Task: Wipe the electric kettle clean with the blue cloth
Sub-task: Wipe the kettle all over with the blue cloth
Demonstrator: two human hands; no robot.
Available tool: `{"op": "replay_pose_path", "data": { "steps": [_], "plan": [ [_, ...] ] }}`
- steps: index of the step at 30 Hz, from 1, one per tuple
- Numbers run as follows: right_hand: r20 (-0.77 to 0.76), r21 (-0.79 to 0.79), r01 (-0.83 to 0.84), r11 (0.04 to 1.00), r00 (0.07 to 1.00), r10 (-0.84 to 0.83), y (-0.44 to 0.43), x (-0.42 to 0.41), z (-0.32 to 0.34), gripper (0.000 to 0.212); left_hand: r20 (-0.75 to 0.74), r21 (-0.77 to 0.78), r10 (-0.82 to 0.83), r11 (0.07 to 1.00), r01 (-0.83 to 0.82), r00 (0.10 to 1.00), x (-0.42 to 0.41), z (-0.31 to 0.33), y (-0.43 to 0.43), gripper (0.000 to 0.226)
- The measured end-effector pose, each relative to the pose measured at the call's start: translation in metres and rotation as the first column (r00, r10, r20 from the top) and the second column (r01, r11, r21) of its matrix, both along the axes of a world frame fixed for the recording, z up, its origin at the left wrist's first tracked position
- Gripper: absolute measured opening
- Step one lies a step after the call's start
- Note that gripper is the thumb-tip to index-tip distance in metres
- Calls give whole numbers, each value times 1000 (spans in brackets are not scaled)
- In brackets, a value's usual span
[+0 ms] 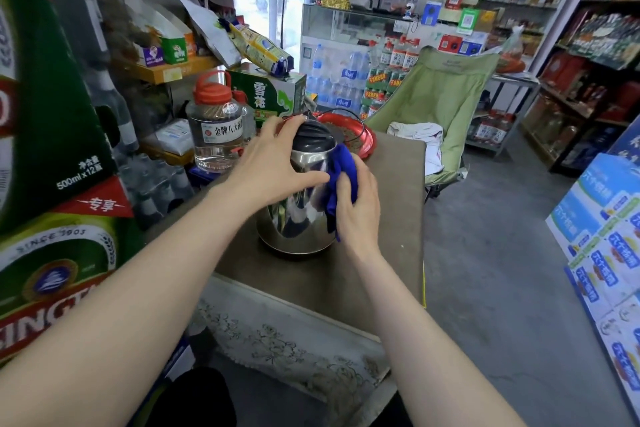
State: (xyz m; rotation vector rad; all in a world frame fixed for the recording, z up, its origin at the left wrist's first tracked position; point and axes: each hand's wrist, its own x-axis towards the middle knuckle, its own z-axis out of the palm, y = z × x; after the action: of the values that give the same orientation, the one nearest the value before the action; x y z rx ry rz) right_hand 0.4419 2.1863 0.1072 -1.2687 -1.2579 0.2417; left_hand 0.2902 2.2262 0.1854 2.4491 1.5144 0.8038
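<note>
A shiny steel electric kettle (294, 218) with a black ribbed lid stands upright on the brown table (391, 218). My left hand (273, 166) wraps over the kettle's upper left side, fingers spread around the lid and body. My right hand (356, 204) presses a bunched blue cloth (341, 177) against the kettle's right side. Part of the cloth hangs down along the steel wall.
A clear jug with an orange cap (216, 128) stands left of the kettle. Behind it lies a red tray (360, 135) with a black cord. Beer cartons (52, 149) rise at the left. A green folding chair (443, 107) sits beyond the table.
</note>
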Motion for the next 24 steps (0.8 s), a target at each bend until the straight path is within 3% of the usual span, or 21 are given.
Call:
{"op": "replay_pose_path", "data": {
  "steps": [3,5,9,12,17,21,24],
  "plan": [
    [-52,-80,17,997,998,-21,-14,-2,-27,41,56,12,-79,997,78,995,-5,1,3,97],
    [-62,-108,45,993,997,-52,-28,-3,-35,39,120,-76,-207,973,217,971,-17,6,9,92],
    [122,50,29,998,992,-34,-39,-13,-5,35,209,-211,-345,898,387,915,-27,12,19,91],
    [303,63,7,998,953,-26,-21,-17,23,35,224,-208,-356,892,401,907,-24,14,21,93],
    [98,31,57,998,993,-60,-1,-12,35,35,151,-182,-371,901,394,916,-25,20,21,89],
    [246,48,91,995,964,-100,-22,-9,11,34,117,-58,-295,951,303,948,-14,17,18,90],
    [368,81,73,994,925,-98,-9,0,29,32,162,-12,-267,962,273,950,-7,12,18,87]
  ]
}}
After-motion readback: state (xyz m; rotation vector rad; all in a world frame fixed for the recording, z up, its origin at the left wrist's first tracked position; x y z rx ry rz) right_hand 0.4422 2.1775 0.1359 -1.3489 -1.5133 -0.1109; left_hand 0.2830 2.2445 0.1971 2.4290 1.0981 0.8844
